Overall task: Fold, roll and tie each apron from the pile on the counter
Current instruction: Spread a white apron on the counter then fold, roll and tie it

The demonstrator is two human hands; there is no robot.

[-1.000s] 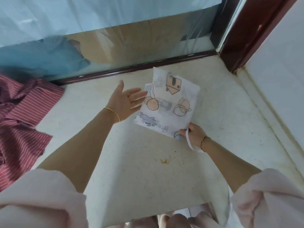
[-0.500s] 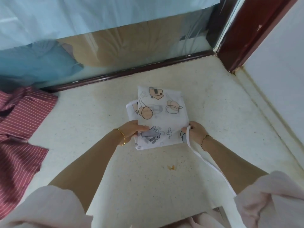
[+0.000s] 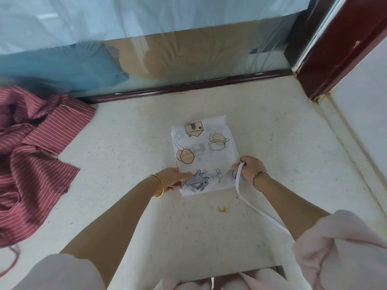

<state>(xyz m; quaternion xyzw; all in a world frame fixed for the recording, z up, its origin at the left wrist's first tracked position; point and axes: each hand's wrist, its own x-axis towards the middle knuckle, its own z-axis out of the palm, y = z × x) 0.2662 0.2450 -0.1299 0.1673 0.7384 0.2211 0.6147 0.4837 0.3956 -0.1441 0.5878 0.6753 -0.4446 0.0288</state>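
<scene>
The folded printed apron [image 3: 204,155] lies as a flat rectangle at the centre of the counter [image 3: 125,206]. The left hand [image 3: 173,179] grips its lower-left corner. The right hand [image 3: 250,168] pinches the lower-right edge, and the white tie strap [image 3: 253,204] runs over its fingers toward the lower right of the frame. Folding looks done, so rolling likely comes next: the 2 hands would turn the near edge over evenly, keeping the strap free for tying. The striped red aprons [image 3: 35,160] wait at the left.
</scene>
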